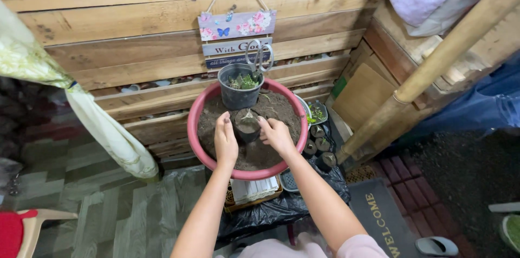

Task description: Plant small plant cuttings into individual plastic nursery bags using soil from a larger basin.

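Above my hands, on the plank wall [135, 57], hangs a small sign [237, 38] on a cord: three stacked wooden strips, the top one pale purple with pink flowers and a blue butterfly, the middle one white, the lowest dark blue, each of the lower two with lettering. Just below the sign, and just beyond my fingertips, a dark grey plastic pot [239, 87] with small green sprouts stands at the far edge of a red basin [194, 128] of dark soil, and a pair of scissors [259, 59] with grey handles rests upright in it.

Between my hands, near the middle of the basin, I hold a small black pot [247, 125], filled with soil. My left hand [225, 140] is curled against its left side, fingers partly closed around the wall. My right hand [276, 134] presses on its right side in the same half-closed curve, thumb at the rim.

To the right of my right hand, outside the basin, several more small black pots [319, 149] sit in a cluster. Below my wrists, under the basin, lie a white slatted box [254, 188] and black plastic sheeting [271, 209]. Lower right of my right forearm, a dark doormat [382, 220] with pale lettering lies on the floor.
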